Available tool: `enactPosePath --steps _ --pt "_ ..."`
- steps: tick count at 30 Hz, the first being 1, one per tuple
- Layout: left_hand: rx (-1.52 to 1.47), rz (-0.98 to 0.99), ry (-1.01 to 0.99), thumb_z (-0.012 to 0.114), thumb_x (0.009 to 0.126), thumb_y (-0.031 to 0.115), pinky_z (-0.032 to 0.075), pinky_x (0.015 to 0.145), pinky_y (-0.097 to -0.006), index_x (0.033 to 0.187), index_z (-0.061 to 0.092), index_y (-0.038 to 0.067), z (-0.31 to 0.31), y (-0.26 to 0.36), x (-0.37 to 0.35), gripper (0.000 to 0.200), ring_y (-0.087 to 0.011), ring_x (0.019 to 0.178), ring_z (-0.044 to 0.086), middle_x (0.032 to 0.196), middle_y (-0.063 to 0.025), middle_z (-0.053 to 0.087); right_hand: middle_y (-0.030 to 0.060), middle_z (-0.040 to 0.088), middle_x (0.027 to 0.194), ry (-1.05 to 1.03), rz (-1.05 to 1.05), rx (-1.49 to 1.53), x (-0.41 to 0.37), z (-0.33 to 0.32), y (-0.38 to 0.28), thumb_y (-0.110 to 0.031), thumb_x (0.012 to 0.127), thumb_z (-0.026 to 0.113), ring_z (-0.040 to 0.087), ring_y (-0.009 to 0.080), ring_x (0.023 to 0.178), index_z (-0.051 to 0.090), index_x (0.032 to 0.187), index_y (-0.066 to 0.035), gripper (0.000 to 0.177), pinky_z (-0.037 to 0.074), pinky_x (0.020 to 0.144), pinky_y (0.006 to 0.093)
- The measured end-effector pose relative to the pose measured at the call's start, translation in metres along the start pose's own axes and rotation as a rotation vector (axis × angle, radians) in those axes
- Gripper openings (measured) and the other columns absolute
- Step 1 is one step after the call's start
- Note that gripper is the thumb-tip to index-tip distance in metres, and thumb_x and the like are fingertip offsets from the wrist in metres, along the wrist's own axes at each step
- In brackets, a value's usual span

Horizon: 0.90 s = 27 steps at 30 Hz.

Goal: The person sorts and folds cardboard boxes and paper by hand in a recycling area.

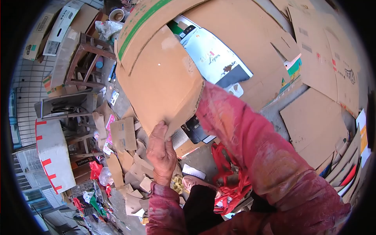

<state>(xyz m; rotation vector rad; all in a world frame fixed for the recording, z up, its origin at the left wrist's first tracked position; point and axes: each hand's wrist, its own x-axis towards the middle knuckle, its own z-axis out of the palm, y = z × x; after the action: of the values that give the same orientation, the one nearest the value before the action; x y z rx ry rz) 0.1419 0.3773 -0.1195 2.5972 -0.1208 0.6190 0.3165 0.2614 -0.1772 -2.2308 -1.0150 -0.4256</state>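
Note:
I hold a large brown cardboard box (160,78) with a green stripe up in front of me. My left hand (161,152) grips its lower edge, thumb on the near face. My right arm in a stained red sleeve (250,145) reaches up to the box's right corner, where the hand itself is hidden behind the cardboard. A white printed carton (213,58) shows just behind the box.
Flattened cardboard sheets (313,125) cover the ground on the right. Cardboard scraps (129,176) and litter lie lower left. A wooden stool (84,58) and a white box with red marks (53,152) stand left. A red bag (231,184) lies by my shoe (194,182).

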Motion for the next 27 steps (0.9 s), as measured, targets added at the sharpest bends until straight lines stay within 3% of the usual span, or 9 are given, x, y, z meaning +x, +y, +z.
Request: enactPosePath --steps 1,3,4,6,17,20,24,26,27 --pt "-0.002 -0.007 0.000 0.053 0.073 -0.004 0.042 0.085 -0.0343 0.097 0.056 -0.001 0.001 0.000 -0.001 0.024 -0.0311 0.096 0.055 0.100 -0.0189 0.057 0.0142 0.039 0.125 -0.005 -0.007 0.018 0.003 -0.001 0.002 -0.039 0.067 0.065 0.031 0.0327 0.119 0.043 0.119 -0.009 0.064 0.022 0.097 0.0472" --pt "0.030 0.014 -0.008 0.048 0.085 0.009 0.042 0.084 -0.0326 0.101 0.056 -0.002 0.001 0.000 0.002 0.020 -0.0277 0.096 0.056 0.100 -0.0165 0.058 0.0145 0.038 0.126 -0.006 -0.030 0.043 0.013 -0.005 0.008 -0.039 0.066 0.065 0.031 0.0328 0.120 0.043 0.120 -0.010 0.065 0.022 0.097 0.0475" --pt "0.028 0.015 -0.001 0.048 0.085 0.009 0.042 0.084 -0.0326 0.101 0.056 -0.002 0.001 0.002 0.004 0.020 -0.0277 0.096 0.056 0.100 -0.0165 0.058 0.0146 0.038 0.126 -0.004 -0.041 0.055 0.017 -0.006 0.009 -0.039 0.066 0.066 0.030 0.0329 0.120 0.043 0.120 -0.010 0.065 0.022 0.097 0.0476" --pt "-0.014 -0.033 0.030 0.053 0.074 -0.003 0.042 0.085 -0.0342 0.096 0.057 -0.002 0.000 0.006 0.007 0.023 -0.0308 0.095 0.056 0.100 -0.0185 0.057 0.0149 0.037 0.126 0.004 -0.061 0.077 -0.001 -0.019 0.024 -0.040 0.066 0.066 0.030 0.0330 0.120 0.043 0.120 -0.010 0.066 0.022 0.097 0.0479" --pt "-0.018 -0.040 0.025 0.050 0.077 -0.001 0.042 0.084 -0.0346 0.098 0.056 -0.003 -0.003 0.003 0.006 0.021 -0.0317 0.095 0.056 0.100 -0.0197 0.057 0.0165 0.033 0.129 0.056 -0.101 0.265 0.049 -0.027 0.023 -0.043 0.064 0.067 0.027 0.0338 0.121 0.043 0.121 -0.010 0.070 0.021 0.097 0.0495" --pt "-0.024 -0.114 0.022 0.050 0.077 -0.002 0.043 0.084 -0.0347 0.097 0.056 -0.003 -0.005 0.005 0.009 0.022 -0.0320 0.095 0.056 0.100 -0.0195 0.057 0.0170 0.032 0.129 0.018 -0.100 0.327 0.033 -0.033 0.028 -0.044 0.063 0.067 0.026 0.0340 0.122 0.043 0.121 -0.010 0.071 0.020 0.097 0.0499" --pt "0.019 -0.049 0.002 0.052 0.077 -0.001 0.043 0.084 -0.0352 0.096 0.056 -0.003 0.002 0.003 0.006 0.020 -0.0312 0.094 0.056 0.099 -0.0188 0.058 0.0176 0.031 0.130 -0.058 -0.082 0.417 0.020 -0.040 0.033 -0.045 0.062 0.067 0.025 0.0343 0.122 0.043 0.121 -0.010 0.072 0.020 0.097 0.0505" --pt "-0.016 -0.069 0.030 0.053 0.077 0.000 0.043 0.084 -0.0353 0.096 0.057 -0.003 0.005 0.001 0.006 0.020 -0.0312 0.094 0.056 0.099 -0.0187 0.058 0.0159 0.031 0.131 -0.175 -0.184 0.122 -0.037 -0.067 0.023 -0.038 0.054 0.075 0.024 0.0342 0.123 0.045 0.120 -0.013 0.076 0.021 0.097 0.0498" --pt "-0.009 -0.044 0.028 0.053 0.077 0.001 0.043 0.084 -0.0352 0.096 0.057 -0.003 0.006 0.002 0.007 0.019 -0.0310 0.094 0.056 0.098 -0.0186 0.058 0.0159 0.031 0.131 -0.179 -0.179 0.125 -0.060 -0.075 0.014 -0.038 0.054 0.075 0.024 0.0342 0.123 0.045 0.120 -0.013 0.076 0.021 0.097 0.0498"
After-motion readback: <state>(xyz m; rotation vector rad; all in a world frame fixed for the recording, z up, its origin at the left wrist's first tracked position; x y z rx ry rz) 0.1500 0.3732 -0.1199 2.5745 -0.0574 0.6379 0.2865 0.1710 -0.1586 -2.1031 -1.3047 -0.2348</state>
